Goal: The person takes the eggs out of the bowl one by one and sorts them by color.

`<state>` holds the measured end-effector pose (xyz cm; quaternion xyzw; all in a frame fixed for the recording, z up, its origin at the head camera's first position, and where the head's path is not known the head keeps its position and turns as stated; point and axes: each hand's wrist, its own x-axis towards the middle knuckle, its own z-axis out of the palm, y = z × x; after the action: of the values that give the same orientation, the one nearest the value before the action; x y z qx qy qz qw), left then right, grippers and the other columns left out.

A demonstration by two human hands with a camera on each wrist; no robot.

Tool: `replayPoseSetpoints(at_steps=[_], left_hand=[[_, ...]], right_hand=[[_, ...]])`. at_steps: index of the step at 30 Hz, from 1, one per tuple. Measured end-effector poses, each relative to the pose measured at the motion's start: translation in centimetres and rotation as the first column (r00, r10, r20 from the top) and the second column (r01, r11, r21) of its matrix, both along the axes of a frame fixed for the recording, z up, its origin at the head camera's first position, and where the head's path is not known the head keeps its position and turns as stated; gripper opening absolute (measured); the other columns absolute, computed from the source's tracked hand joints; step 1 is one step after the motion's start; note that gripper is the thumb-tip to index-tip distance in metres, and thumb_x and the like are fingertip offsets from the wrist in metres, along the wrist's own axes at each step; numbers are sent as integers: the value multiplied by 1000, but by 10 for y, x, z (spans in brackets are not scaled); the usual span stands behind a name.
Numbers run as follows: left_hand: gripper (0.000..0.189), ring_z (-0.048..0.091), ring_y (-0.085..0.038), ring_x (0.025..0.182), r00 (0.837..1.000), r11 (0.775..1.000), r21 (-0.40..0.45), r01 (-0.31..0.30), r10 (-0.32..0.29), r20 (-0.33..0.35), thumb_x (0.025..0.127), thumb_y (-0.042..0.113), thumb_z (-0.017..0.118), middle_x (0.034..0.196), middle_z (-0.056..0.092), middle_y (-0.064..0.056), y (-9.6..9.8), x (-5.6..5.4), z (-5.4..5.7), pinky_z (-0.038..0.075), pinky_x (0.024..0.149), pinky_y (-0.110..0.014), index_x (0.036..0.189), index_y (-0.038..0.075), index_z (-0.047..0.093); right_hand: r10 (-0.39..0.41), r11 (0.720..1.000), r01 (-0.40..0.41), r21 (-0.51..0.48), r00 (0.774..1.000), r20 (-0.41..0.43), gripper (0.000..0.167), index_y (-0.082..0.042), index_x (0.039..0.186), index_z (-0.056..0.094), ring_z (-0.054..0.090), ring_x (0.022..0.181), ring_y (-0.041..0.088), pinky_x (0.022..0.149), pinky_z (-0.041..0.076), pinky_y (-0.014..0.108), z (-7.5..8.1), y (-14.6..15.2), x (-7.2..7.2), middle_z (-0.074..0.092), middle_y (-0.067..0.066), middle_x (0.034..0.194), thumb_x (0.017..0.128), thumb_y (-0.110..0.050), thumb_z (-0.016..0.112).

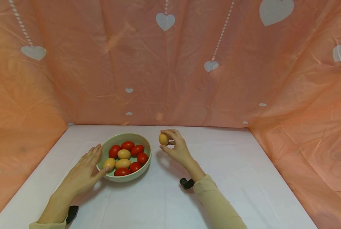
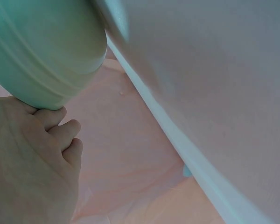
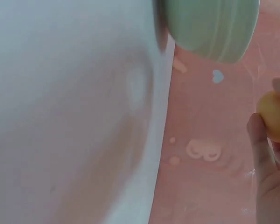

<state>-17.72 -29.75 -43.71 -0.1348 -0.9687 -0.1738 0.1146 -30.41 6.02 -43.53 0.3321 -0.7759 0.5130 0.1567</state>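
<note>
A pale green bowl (image 1: 124,178) stands on the white table, left of the middle. Inside lie several glossy red tomatoes (image 1: 122,172) and three tan-yellow eggs (image 1: 123,163). My left hand (image 1: 81,175) rests against the bowl's left side, fingers extended along the outer wall and thumb at the front rim. In the left wrist view, fingertips touch the bowl's side (image 2: 42,60). Right of the bowl, my right hand (image 1: 177,148) pinches another tan-yellow egg (image 1: 163,139) between thumb and fingers, above the table. The right wrist view shows this egg (image 3: 274,116) at its right edge.
A white cloth covers the table (image 1: 230,190). Orange-pink sheeting with pale hearts forms a back wall (image 1: 147,63) and side walls (image 1: 310,140). Black wrist devices show below the left wrist (image 1: 72,213) and beside the right wrist (image 1: 186,183).
</note>
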Motion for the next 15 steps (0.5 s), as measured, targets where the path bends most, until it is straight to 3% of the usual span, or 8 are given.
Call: replayPoseSetpoints(at_steps=[10, 15], left_hand=[[89, 27, -51, 151, 1000, 1000, 6, 10, -10, -16, 102, 47, 62, 167, 24, -28, -1, 0, -2, 18, 127, -58, 161, -8, 25], [90, 27, -51, 151, 1000, 1000, 4, 10, -10, -11, 102, 47, 62, 167, 24, -29, 0, 0, -1, 18, 127, -58, 161, -8, 24]], right_hand=[[-50, 995, 44, 86, 996, 71, 65, -3, 140, 61, 70, 103, 37, 85, 64, 34, -6, 21, -5, 57, 21, 130, 80, 11, 83], [-77, 982, 46, 184, 983, 165, 64, -3, 144, 58, 72, 99, 34, 87, 63, 36, -8, 27, -8, 61, 20, 130, 85, 7, 80]])
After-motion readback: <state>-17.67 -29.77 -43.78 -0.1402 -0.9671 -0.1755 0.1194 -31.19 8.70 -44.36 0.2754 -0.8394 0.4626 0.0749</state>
